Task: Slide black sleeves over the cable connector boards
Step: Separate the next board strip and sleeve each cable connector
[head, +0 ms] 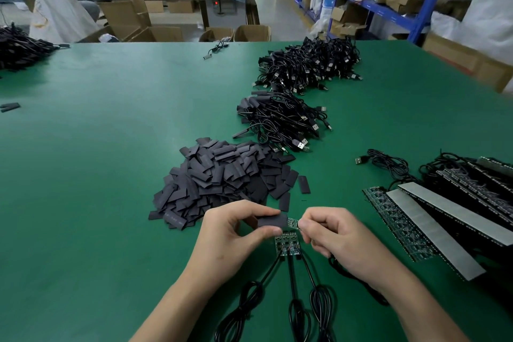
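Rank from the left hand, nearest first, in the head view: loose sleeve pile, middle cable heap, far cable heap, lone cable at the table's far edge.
1. Loose sleeve pile, just beyond the left hand.
2. Middle cable heap, farther back, rightward.
3. Far cable heap, behind that.
4. Lone cable, at the very back.
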Available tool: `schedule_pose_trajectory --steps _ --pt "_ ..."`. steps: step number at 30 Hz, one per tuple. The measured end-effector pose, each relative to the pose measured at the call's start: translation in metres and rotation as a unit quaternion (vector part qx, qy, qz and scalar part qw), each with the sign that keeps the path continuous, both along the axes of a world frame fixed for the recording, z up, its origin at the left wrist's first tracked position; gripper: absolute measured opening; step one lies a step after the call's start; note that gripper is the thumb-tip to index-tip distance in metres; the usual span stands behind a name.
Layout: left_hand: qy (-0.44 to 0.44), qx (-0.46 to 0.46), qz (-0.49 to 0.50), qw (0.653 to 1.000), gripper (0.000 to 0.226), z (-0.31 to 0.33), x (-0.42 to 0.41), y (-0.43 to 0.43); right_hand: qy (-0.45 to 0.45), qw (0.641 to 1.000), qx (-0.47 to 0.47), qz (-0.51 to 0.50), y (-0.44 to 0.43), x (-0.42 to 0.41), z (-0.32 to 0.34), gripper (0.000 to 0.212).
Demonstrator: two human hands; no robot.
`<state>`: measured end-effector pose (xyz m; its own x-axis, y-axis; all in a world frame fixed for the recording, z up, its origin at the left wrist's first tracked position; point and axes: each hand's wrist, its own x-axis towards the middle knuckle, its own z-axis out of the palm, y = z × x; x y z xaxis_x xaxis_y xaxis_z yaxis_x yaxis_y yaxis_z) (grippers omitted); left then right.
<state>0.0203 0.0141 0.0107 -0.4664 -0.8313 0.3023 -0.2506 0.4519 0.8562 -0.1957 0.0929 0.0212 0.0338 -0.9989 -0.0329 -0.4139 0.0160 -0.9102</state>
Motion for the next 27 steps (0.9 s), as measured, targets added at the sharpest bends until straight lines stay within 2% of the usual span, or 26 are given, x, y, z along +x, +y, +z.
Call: schedule_pose_trajectory --steps 6,18,27 --pt "-0.036 -0.057 -0.017 0.998 0.022 -0.0018 0.0008 -0.0025 0.040 0.999 0.007 0.004 0.0000 -0.0008 -0.0016 0.039" --pt "-0.114 -0.091 -0.049 0.988 0.026 0.0015 0.0040 -0.0002 0.060 0.998 0.032 0.007 0.0028 -0.0011 0.0023 0.042" --pt "-0.092 -0.059 -0.059 0.992 0.030 0.0016 0.0024 0.0017 0.041 0.998 0.047 -0.007 0.0029 -0.0034 0.0057 0.040"
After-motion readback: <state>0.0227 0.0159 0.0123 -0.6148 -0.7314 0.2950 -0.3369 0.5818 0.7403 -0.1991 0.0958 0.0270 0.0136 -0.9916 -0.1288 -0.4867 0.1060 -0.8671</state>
